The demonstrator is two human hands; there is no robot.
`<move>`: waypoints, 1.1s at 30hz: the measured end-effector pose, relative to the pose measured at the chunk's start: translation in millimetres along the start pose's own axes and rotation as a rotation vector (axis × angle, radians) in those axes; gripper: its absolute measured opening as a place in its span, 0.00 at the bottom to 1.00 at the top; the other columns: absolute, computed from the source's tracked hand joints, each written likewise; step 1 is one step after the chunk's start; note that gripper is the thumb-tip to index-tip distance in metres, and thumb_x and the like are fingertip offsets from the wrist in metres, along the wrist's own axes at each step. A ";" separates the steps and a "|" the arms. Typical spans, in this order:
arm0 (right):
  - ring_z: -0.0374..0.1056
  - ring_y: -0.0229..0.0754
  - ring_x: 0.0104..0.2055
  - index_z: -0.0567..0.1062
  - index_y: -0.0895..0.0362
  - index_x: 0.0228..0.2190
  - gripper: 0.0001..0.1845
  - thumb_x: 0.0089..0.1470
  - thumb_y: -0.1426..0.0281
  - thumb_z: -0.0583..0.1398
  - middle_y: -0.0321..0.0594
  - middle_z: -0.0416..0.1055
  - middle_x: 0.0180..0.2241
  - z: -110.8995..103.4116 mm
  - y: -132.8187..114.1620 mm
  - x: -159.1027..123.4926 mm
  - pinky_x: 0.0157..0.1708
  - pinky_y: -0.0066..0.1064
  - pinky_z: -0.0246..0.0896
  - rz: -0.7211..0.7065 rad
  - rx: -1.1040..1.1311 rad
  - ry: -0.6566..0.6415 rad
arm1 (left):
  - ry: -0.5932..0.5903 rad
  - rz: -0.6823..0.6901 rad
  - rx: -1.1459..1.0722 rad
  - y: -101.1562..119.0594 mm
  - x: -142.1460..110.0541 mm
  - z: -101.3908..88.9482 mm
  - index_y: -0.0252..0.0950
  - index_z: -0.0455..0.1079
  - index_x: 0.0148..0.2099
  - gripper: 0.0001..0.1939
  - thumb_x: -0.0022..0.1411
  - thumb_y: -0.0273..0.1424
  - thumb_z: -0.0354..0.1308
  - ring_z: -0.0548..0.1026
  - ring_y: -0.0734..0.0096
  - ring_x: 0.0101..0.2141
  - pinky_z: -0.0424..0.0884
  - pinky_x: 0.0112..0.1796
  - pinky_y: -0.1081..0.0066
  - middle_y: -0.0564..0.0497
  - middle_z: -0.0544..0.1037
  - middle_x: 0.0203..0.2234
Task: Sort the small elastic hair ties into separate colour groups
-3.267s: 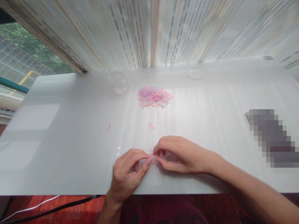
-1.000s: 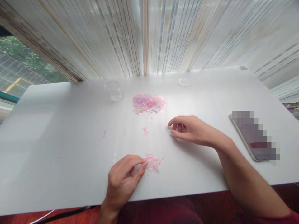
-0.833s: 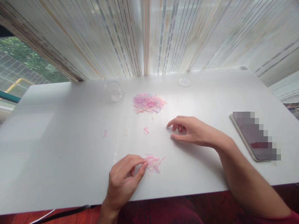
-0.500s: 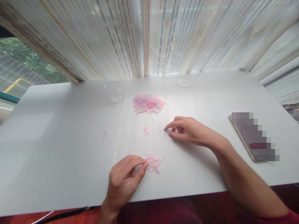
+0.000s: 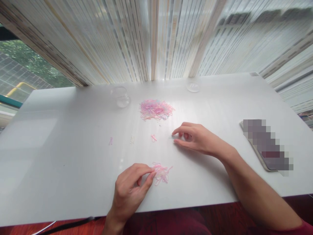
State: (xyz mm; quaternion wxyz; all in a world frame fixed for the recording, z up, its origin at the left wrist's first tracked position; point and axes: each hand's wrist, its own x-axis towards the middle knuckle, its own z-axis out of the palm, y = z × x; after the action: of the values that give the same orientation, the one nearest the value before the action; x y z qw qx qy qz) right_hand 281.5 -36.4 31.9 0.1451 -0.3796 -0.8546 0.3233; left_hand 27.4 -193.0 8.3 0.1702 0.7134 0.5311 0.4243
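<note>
My left hand (image 5: 132,186) is closed in a pinch at the left edge of a small pile of pink and pale rubber bands (image 5: 161,174), on the near side of the table. Between thumb and forefinger it grips bands at that edge; how many I cannot tell. My right hand (image 5: 195,137) rests on its side on the white tabletop, thumb and forefinger apart, with a faint pale speck near the fingertips. To its left lie a pink band (image 5: 153,138), a whitish band (image 5: 132,139) and a lilac band (image 5: 111,140), spaced in a row.
A larger heap of pastel rubber bands (image 5: 156,109) lies farther back. Behind it stand a clear round container (image 5: 119,92) with a clear disc beside it, and a clear lid (image 5: 193,86). A phone (image 5: 265,145), blurred out, lies at right. Striped curtains (image 5: 132,39) hang at the table's far edge.
My right thumb and forefinger have spread slightly farther apart. The left hand keeps its pinch at the small pile. The view has shifted a little.
</note>
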 end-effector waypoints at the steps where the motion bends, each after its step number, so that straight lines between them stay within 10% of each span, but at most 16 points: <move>1: 0.69 0.40 0.35 0.81 0.55 0.43 0.08 0.64 0.66 0.63 0.41 0.74 0.37 2.7 -1.0 0.7 0.36 0.32 0.64 -0.006 -0.014 0.016 | 0.001 0.000 0.002 0.0 -0.2 0.0 0.37 0.77 0.41 0.04 0.68 0.23 0.65 0.71 0.77 0.23 0.72 0.28 0.76 0.53 0.81 0.31; 17: 0.63 0.37 0.27 0.70 0.55 0.25 0.12 0.62 0.70 0.59 0.36 0.70 0.27 21.8 -12.6 6.4 0.29 0.31 0.55 0.158 -0.139 0.155 | -0.006 -0.002 0.017 -0.1 -0.1 0.4 0.38 0.77 0.41 0.04 0.68 0.23 0.65 0.70 0.78 0.24 0.72 0.29 0.75 0.54 0.81 0.31; 26: 0.72 0.41 0.37 0.79 0.54 0.49 0.14 0.64 0.71 0.59 0.43 0.75 0.42 -3.1 -1.2 -4.3 0.40 0.35 0.67 -0.018 -0.014 0.011 | 0.007 0.002 0.025 1.5 0.4 -0.3 0.38 0.77 0.40 0.04 0.68 0.24 0.65 0.70 0.77 0.23 0.72 0.28 0.75 0.54 0.81 0.30; 33: 0.71 0.40 0.36 0.82 0.51 0.49 0.14 0.64 0.66 0.61 0.41 0.74 0.41 -3.4 1.8 -3.7 0.39 0.34 0.68 0.031 0.001 -0.050 | -0.003 -0.003 0.010 1.3 -0.4 -0.5 0.38 0.77 0.41 0.04 0.68 0.23 0.65 0.71 0.77 0.24 0.71 0.28 0.75 0.53 0.81 0.31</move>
State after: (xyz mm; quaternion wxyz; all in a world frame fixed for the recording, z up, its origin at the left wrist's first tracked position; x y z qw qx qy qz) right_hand 286.6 -36.7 33.3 0.1188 -0.3847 -0.8517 0.3354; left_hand 27.8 -193.9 9.3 0.1680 0.7140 0.5341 0.4204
